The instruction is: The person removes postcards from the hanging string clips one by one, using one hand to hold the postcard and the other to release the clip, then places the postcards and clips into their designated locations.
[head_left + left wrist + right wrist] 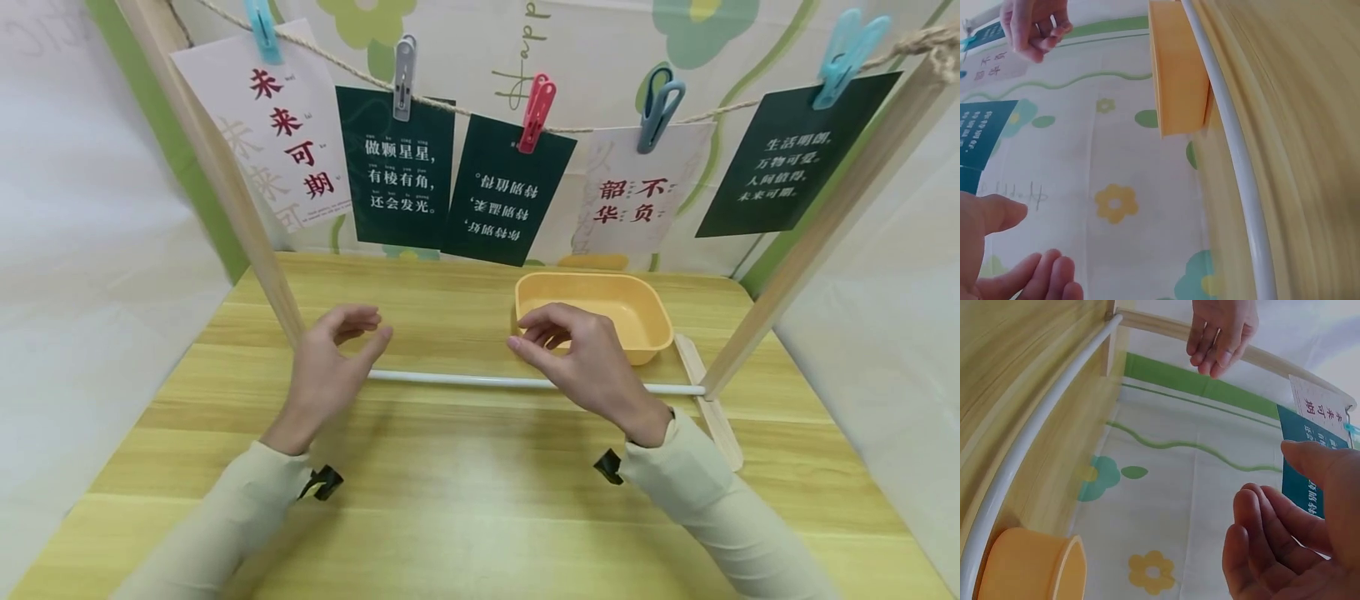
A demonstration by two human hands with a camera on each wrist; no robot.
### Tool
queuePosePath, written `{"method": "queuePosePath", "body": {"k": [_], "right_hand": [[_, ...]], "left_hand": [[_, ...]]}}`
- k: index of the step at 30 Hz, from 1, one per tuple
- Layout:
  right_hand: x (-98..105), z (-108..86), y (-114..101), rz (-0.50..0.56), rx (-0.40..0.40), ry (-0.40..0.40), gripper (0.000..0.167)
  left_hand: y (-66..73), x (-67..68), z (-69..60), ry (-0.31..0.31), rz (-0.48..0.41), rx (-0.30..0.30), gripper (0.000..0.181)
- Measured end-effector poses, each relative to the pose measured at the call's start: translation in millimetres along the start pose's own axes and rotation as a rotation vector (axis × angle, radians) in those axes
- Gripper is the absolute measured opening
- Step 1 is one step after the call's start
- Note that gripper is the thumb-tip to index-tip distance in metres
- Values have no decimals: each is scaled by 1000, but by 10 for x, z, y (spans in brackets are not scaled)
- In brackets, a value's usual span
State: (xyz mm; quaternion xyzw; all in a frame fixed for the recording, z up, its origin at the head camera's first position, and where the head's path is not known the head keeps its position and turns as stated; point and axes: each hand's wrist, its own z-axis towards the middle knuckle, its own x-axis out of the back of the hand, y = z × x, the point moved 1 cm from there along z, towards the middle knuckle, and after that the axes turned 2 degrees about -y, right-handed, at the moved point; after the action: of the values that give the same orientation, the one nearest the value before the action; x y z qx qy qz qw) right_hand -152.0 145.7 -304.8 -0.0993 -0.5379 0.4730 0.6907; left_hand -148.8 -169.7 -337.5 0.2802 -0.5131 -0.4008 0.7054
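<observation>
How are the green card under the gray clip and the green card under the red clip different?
The gray-clip card reads right way up; the red-clip card is upside down. The gray-clip card hangs nearly straight, while the red-clip card slants more. Both are dark green with white writing, hanging from the rope.

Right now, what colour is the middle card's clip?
The clip is pinkish red, clearest in the head view.

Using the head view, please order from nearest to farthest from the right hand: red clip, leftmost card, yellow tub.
1. Yellow tub, just beyond the right hand.
2. Red clip, midway along the rope.
3. Leftmost card, at the rope's left end.
</observation>
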Motion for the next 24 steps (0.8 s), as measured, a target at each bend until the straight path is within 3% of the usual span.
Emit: {"method": "queuePosePath", "body": {"k": [5, 14, 18, 24], "right_hand": [[15, 9, -48, 51, 14, 29, 19], [29, 72, -156, 79, 47, 48, 21], [52, 124, -224, 41, 105, 83, 22], [87, 199, -333, -60, 243, 181, 24]], "left_hand": [[30, 128, 44, 117, -20, -28, 41], [139, 251, 149, 296, -174, -113, 37], [208, 301, 189, 348, -188, -152, 38], [301, 377, 223, 375, -159, -178, 41]]}}
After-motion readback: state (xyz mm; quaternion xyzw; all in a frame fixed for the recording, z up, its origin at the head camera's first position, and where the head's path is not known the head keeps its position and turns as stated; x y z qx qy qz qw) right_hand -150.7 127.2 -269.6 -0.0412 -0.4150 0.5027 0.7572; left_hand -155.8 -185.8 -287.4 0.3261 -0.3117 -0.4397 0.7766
